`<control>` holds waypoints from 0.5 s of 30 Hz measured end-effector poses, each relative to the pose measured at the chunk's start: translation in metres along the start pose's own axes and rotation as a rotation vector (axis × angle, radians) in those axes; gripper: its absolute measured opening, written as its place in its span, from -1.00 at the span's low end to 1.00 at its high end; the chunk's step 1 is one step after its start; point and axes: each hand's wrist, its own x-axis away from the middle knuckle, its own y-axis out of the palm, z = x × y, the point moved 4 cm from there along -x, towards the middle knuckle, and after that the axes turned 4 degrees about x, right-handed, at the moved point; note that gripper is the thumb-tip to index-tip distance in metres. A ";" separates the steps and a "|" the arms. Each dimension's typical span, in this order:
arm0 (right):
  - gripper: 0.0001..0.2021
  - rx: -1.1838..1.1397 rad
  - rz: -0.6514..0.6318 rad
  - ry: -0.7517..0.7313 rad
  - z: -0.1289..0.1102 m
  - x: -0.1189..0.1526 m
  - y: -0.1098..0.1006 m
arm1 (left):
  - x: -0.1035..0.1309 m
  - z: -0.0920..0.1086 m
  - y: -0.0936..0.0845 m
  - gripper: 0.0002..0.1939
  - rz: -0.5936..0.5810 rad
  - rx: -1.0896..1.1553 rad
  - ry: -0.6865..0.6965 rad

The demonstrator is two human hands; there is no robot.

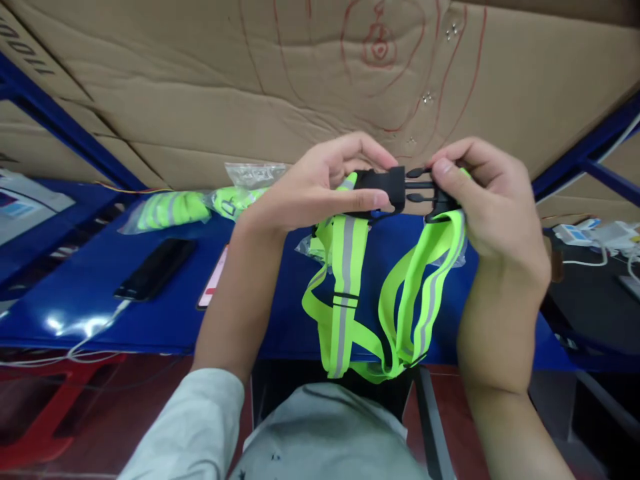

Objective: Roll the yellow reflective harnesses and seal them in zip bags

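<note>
A black side-release buckle is held up over the table in two halves. My left hand (340,177) is closed on the socket half (395,188), thumb in front and fingers behind. Between thumb and fingers, my right hand (487,193) pinches the pronged half (440,199). The prongs point left at the socket, their tips at or just inside its mouth; how deep, I cannot tell. From both halves hangs a neon yellow strap (344,267) with a grey reflective stripe, looped down past the table edge. A black slider sits on its left run.
Bagged neon straps (173,210) lie at the back left of the blue table (165,317). A black phone (156,269) with a white cable and a second phone (214,277) are nearer. Cardboard (300,87) with red drawn lines stands behind. White devices (600,233) lie at right.
</note>
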 end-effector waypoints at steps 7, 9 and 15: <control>-0.84 0.034 -0.003 -0.005 0.014 -0.005 0.010 | -0.004 -0.005 0.004 -0.57 0.041 -0.004 -0.040; -0.81 0.086 -0.062 -0.037 0.015 -0.006 0.017 | -0.005 -0.006 0.004 -0.60 0.059 -0.002 -0.061; -0.79 0.084 0.060 -0.100 0.011 -0.004 0.009 | 0.002 0.001 -0.018 -0.64 0.084 -0.097 0.085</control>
